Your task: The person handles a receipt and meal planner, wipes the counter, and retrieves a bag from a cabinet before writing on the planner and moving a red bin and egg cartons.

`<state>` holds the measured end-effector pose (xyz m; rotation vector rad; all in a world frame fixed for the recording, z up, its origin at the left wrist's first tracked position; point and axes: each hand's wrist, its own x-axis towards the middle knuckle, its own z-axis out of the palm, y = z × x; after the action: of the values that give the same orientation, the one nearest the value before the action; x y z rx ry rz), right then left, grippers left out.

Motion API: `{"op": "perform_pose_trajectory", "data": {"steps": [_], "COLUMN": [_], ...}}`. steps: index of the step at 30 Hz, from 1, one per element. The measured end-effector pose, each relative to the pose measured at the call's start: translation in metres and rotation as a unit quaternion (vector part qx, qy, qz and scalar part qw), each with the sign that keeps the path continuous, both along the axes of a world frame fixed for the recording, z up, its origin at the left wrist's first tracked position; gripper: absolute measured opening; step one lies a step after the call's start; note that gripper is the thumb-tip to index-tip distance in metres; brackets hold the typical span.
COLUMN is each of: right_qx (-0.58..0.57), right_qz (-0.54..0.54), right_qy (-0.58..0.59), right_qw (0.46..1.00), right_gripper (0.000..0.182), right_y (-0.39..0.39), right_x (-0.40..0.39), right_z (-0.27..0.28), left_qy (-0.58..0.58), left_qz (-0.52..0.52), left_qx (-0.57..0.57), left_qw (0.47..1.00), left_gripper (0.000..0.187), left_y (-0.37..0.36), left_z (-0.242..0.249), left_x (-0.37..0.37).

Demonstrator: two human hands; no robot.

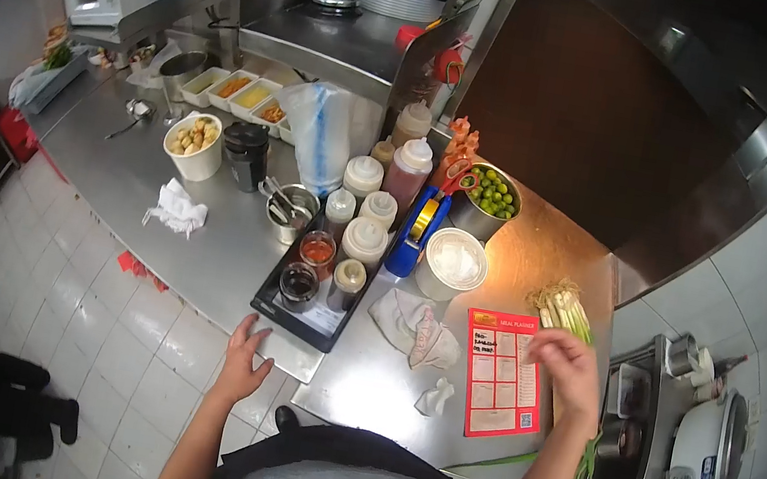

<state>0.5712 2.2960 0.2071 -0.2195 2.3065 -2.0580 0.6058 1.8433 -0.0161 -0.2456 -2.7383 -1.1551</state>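
Reaching with left hand point(245, 361), released, fingers spread, to edge of surface point(233, 260) near black tray point(296, 324). Curling right hand point(572, 375) above red meal planner point(502, 389), flat beside spring onions point(565, 308); cannot tell if grasping anything.

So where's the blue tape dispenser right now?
In the head view, the blue tape dispenser is just right of centre, between the squeeze bottles on its left and the white tub on its right.
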Motion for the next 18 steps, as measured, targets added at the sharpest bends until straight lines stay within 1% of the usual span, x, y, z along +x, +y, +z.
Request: {"op": "perform_pose_trajectory", "data": {"steps": [1, 2, 3, 4, 5, 6, 7, 8, 9, 10, 11, 12, 14, 15, 16, 17, 18], "right_qx": [-0.012, 0.024, 0.074, 0.204, 0.326, 0.393, 0.456, 0.452, 0.515, 0.575, 0.530, 0.529, 0.356, 0.317, 0.269, 0.228, 0.199], "right_qz": [0.059, 0.125, 0.198, 0.209, 0.216, 0.188, 0.157, 0.178, 0.171, 0.159, 0.118, 0.123, 0.121, 0.085, 0.114, 0.149, 0.205], "right_qy": [-0.020, -0.065, -0.115, -0.032, 0.057, 0.064, 0.075, 0.084, 0.071, 0.059, 0.135, 0.131, 0.196, 0.184, 0.122, 0.112, 0.126], "right_qw": [0.998, 0.990, 0.971, 0.956, 0.919, 0.898, 0.873, 0.870, 0.837, 0.800, 0.829, 0.829, 0.905, 0.927, 0.949, 0.956, 0.950], "right_gripper": [0.019, 0.020, 0.025, 0.032, 0.039, 0.046, 0.054, 0.054, 0.058, 0.063, 0.050, 0.050, 0.040, 0.037, 0.038, 0.041, 0.044], "right_y": [-0.002, -0.011, -0.010, -0.017, -0.024, -0.026, -0.028, -0.029, -0.029, -0.030, -0.031, -0.026, -0.005, -0.015, -0.022, -0.030, -0.038], "right_x": [0.000, 0.001, 0.001, 0.006, 0.014, 0.024, 0.033, 0.042, 0.050, 0.055, 0.059, 0.056, 0.055, 0.066, 0.075, 0.086, 0.101], "right_z": [-0.017, -0.031, -0.063, -0.090, -0.115, -0.146, -0.173, -0.193, -0.210, -0.221, -0.221, -0.235, -0.267, -0.246, -0.227, -0.226, -0.228], "left_qy": [0.029, 0.059, 0.058, 0.056, 0.026, 0.000, -0.003, -0.020, -0.038, -0.073, -0.107, -0.112, -0.229, -0.247, -0.260, -0.269, -0.275], "left_qz": [0.032, 0.068, 0.106, 0.130, 0.176, 0.221, 0.249, 0.265, 0.278, 0.303, 0.321, 0.323, 0.353, 0.337, 0.327, 0.320, 0.314], "left_qx": [0.029, 0.058, 0.035, 0.033, 0.094, 0.157, 0.117, 0.072, 0.027, 0.072, 0.117, 0.116, 0.241, 0.244, 0.305, 0.364, 0.368], "left_qw": [0.999, 0.994, 0.992, 0.989, 0.979, 0.963, 0.961, 0.961, 0.959, 0.948, 0.934, 0.932, 0.874, 0.875, 0.856, 0.832, 0.831], "left_gripper": [0.051, 0.053, 0.055, 0.055, 0.055, 0.055, 0.055, 0.054, 0.053, 0.052, 0.051, 0.051, 0.046, 0.046, 0.044, 0.042, 0.042], "left_y": [0.011, 0.022, 0.035, 0.046, 0.059, 0.073, 0.084, 0.093, 0.103, 0.115, 0.127, 0.137, 0.151, 0.161, 0.171, 0.178, 0.186], "left_z": [-0.007, -0.011, -0.010, -0.016, -0.027, -0.039, -0.054, -0.070, -0.085, -0.093, -0.099, -0.111, -0.128, -0.128, -0.130, -0.126, -0.109], "left_x": [0.007, 0.018, 0.034, 0.052, 0.076, 0.102, 0.132, 0.166, 0.199, 0.231, 0.261, 0.289, 0.338, 0.347, 0.356, 0.360, 0.352]}}
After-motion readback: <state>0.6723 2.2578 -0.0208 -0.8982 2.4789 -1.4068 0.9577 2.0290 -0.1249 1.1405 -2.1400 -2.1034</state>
